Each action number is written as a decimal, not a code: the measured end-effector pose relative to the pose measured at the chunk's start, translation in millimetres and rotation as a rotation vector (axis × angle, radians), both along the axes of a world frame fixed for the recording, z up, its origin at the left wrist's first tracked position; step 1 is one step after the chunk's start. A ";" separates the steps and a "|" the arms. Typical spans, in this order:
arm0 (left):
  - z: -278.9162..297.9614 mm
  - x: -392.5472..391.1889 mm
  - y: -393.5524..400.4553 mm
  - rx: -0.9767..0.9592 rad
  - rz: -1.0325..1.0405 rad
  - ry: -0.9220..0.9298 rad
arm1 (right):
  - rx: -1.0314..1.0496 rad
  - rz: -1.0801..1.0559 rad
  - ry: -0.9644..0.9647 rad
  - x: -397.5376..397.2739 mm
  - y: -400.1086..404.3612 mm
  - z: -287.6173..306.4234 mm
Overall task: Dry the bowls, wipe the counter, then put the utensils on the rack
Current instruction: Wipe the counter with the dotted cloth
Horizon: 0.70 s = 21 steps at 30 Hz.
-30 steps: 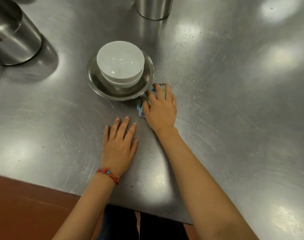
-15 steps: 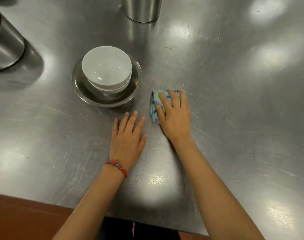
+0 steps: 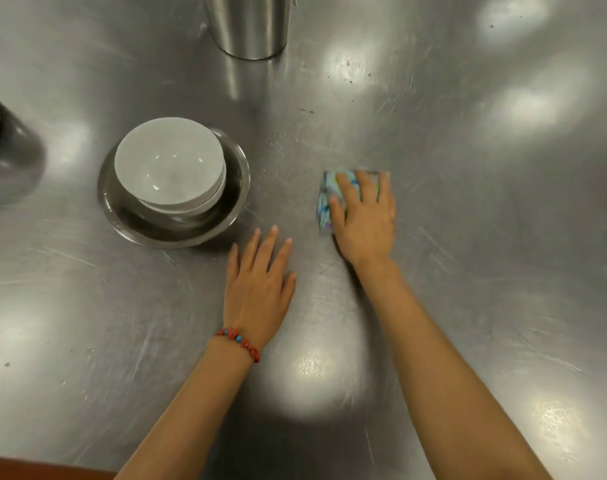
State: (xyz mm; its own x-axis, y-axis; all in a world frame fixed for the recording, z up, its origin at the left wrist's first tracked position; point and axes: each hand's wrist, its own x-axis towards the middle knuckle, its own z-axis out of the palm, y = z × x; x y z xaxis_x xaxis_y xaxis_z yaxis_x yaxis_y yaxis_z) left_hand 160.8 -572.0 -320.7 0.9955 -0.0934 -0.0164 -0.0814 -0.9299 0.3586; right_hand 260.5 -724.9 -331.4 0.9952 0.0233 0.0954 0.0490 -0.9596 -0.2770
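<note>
**Table wipe in progress: cloth carried rightward, away from the bowls**

Table [image 3: 468,271]: brushed steel, scratched, with a few dark specks remaining on the far side beyond the cloth.

Cloth [image 3: 326,202]: folded, blue-patterned, flat on the table. A second ago it lay against the rim of the steel dish; now it sits well apart from it, to the right.

Right hand [image 3: 366,216]: fingers straight and spread, pressed flat on the cloth, pushing rather than gripping. It has travelled right with the cloth.

Left hand [image 3: 259,282]: flat on the table, fingers extended, holding nothing; it has kept its place as a brace, near the dish.

White bowls [image 3: 169,162]: stacked, nested in the steel dish [image 3: 236,188], position unchanged apart from camera shift.

Steel canisters: one at the far edge [image 3: 248,26], another partly visible at left [image 3: 4,147].

Assessment: the stacked bowls suggest drying is done; the wiping stage is under way, covering the zone right of the dish. Specks farther out likely remain to be wiped. Utensils and rack not in view.
</note>
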 end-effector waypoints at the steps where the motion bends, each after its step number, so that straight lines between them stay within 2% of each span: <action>1: 0.3 4.1 -2.4 0.001 -0.007 0.005 | 0.005 0.036 -0.025 -14.4 2.8 0.0; 5: -2.9 17.4 -3.0 0.032 -0.025 0.025 | -0.009 0.149 -0.089 -27.0 1.3 0.1; 13: -3.2 21.0 -1.2 0.104 -0.055 0.048 | -0.002 0.070 0.035 100.2 20.9 1.3; 15: -2.2 21.2 -2.0 0.115 -0.058 0.055 | -0.004 0.096 0.032 93.4 27.4 -0.3; 19: -1.5 23.7 -0.7 0.131 -0.058 0.081 | -0.009 0.321 -0.062 44.3 33.1 -4.4; 21: -2.1 26.2 -0.9 0.143 -0.056 0.075 | -0.010 0.365 -0.054 52.6 32.3 -4.3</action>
State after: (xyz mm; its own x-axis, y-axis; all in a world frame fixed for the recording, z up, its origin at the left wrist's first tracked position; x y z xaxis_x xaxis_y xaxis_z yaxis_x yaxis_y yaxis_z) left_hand 187.0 -572.9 -322.9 0.9843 -0.1404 -0.1070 -0.1129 -0.9666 0.2302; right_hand 313.0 -692.6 -335.6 0.9147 0.3769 0.1458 0.4029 -0.8790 -0.2550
